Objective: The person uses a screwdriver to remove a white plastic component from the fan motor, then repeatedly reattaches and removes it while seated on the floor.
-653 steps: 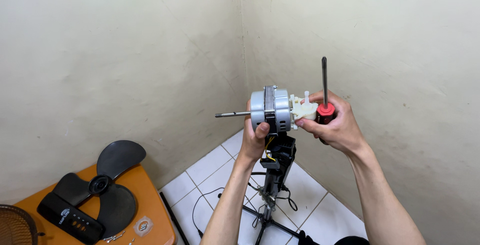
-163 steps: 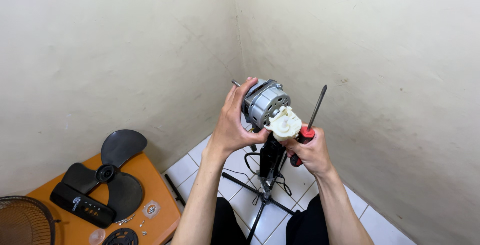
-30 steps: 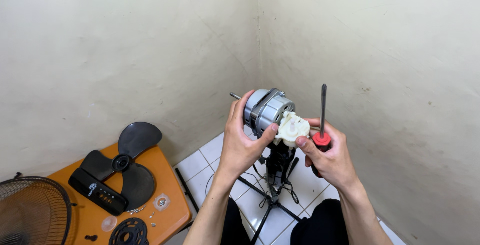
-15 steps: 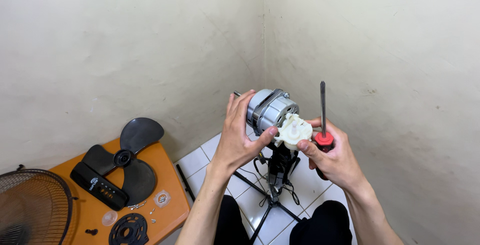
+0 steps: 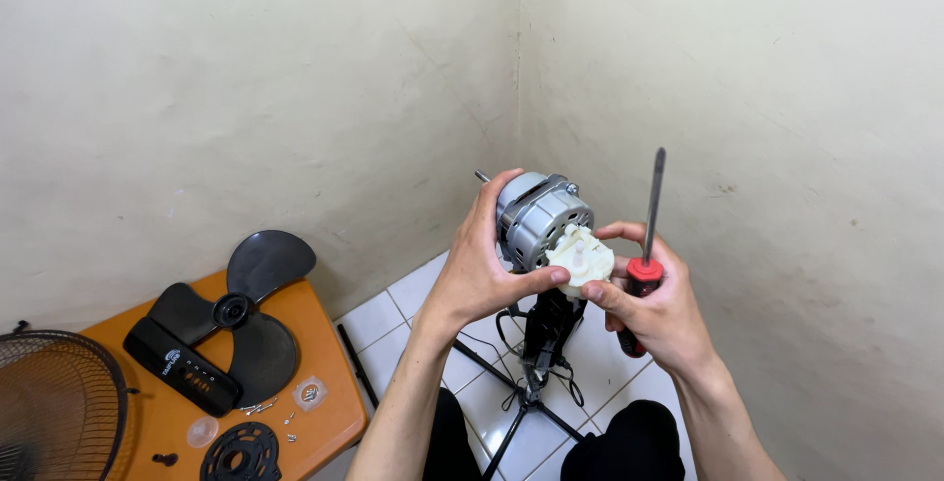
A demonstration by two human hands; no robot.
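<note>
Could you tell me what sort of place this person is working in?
Probably a corner of a home used for fan repair: bare plastered walls meet over a white tiled floor, and a low orange table holds a black fan blade and a wire fan guard.

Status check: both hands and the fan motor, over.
Left hand grips fan motor. Right hand holds red screwdriver, fingertips on white gearbox. Nothing between the hands and motor.

1. I see a silver-grey motor with a cream gearbox
2. My screwdriver has a red-and-black handle
3. Black fan blade on an orange table
4. White floor tiles
</note>
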